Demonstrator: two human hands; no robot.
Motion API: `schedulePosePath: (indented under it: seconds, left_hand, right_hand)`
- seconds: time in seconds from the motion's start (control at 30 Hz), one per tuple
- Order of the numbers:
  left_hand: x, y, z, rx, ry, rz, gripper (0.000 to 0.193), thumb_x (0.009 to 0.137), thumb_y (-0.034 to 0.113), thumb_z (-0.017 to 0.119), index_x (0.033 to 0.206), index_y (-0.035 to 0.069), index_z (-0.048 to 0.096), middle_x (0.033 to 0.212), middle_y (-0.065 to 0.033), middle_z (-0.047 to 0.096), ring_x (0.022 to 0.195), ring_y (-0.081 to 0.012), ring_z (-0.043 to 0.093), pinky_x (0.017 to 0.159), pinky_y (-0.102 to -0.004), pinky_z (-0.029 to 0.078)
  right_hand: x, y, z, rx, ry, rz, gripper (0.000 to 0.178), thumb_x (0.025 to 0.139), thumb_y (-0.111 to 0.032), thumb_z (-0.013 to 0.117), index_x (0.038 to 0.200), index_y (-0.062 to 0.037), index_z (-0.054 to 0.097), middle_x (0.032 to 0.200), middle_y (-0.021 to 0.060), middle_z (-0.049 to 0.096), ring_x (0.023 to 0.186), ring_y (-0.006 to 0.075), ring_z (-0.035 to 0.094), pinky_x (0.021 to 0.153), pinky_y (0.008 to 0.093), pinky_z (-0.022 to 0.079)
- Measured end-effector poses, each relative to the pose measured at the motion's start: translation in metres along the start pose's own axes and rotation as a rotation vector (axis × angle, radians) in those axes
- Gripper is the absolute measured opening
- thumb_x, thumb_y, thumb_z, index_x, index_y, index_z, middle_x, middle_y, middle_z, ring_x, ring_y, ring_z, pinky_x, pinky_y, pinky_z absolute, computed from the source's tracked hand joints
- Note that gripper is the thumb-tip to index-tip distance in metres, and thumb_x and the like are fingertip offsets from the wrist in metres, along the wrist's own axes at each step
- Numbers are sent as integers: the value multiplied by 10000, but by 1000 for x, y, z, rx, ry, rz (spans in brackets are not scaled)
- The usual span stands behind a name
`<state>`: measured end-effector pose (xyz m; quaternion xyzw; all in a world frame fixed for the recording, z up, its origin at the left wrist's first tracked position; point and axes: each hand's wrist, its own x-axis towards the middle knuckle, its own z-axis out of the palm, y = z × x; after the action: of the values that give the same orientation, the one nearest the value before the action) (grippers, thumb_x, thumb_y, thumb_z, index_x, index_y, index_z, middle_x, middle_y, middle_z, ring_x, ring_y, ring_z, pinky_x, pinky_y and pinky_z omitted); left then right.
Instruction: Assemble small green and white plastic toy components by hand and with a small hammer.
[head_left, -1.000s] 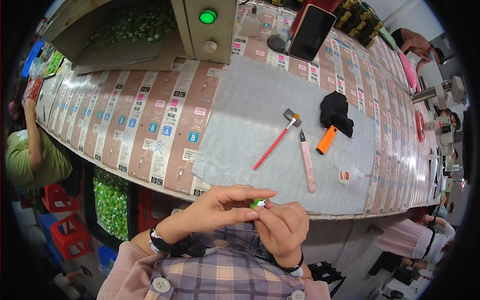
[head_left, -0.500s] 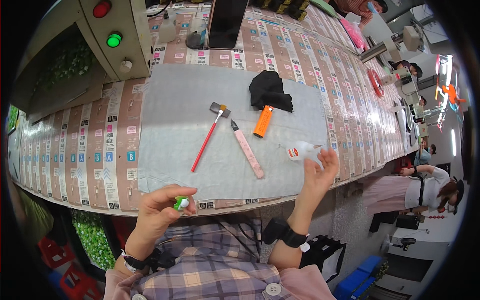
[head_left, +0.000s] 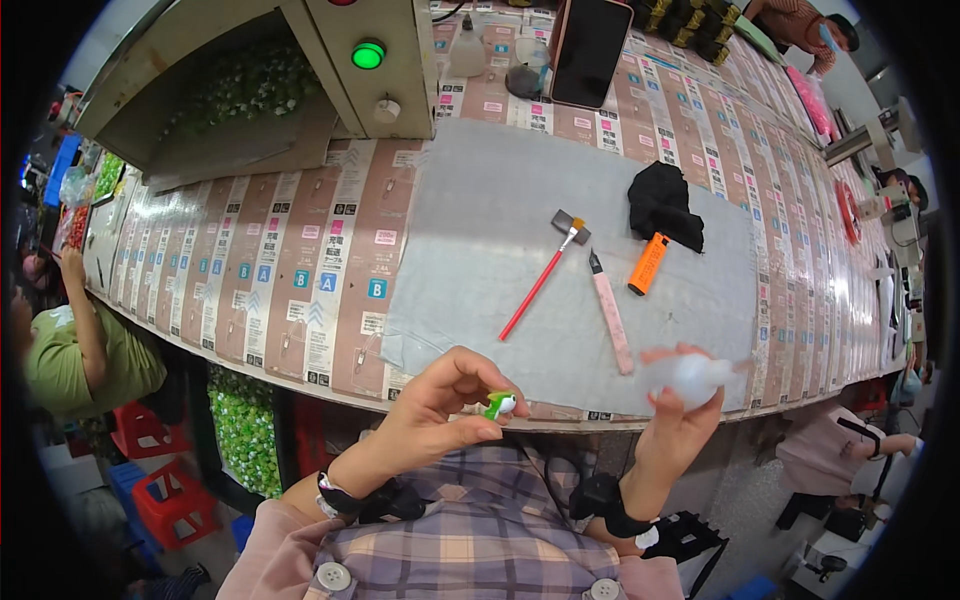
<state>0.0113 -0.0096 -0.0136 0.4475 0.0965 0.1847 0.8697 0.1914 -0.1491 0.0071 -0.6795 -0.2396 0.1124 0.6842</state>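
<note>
Between the thumb and fingers of my left hand (head_left: 445,405) is a small green and white figurine (head_left: 504,405), held just over the table's near edge. My right hand (head_left: 672,435) has its fingers round a whitish squeeze bottle (head_left: 692,382), tilted with its thin nozzle pointing right and blurred by motion. Beyond the hands, a grey cloth (head_left: 470,230) carries a red-handled brush (head_left: 530,295), its bristles resting on a small dark grey block (head_left: 562,219). Right of the brush lie a pink-handled craft knife (head_left: 611,320), an orange lighter (head_left: 650,264) and a crumpled black cloth (head_left: 662,205).
A box-like machine with a green lamp (head_left: 368,55) stands at the back left. Behind the cloth are a phone (head_left: 592,50), a glass jar (head_left: 526,70) and a white dropper bottle (head_left: 466,50). A person in a green shirt (head_left: 95,355) sits at the left.
My right hand has gone from spread fingers beside the squeeze bottle to gripping it, lifted off the cloth. The left hand keeps the figurine. The whole view has shifted, so the table appears further right.
</note>
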Motion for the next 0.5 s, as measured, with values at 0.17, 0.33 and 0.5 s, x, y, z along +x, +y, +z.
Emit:
schedulePosePath:
  seconds: [0.17,0.33,0.5]
  left_hand:
    - [0,-1,-2,17,-6,10,322,841,50,642,1109,42,464,1050,-88,584,1044,-182,575,913,-335,445]
    - [-2,2,-2,25,5,6,325,838,52,647,1112,31,474,1040,-79,584,1040,-172,575,904,-322,448]
    - [-3,3,-3,18,34,2,327,813,67,684,1081,26,502,1003,-62,579,977,-152,583,880,-301,451]
  right_hand:
    - [-18,-12,7,-87,-35,15,772,638,-675,698,935,0,466,748,52,522,684,136,539,609,218,400]
    - [-21,-22,20,-48,-39,-28,738,627,-664,714,861,-23,433,648,-5,398,594,89,357,560,215,284]
    - [-25,-16,20,-45,24,-159,709,638,-657,707,853,-45,420,651,-14,371,597,86,342,541,235,240]
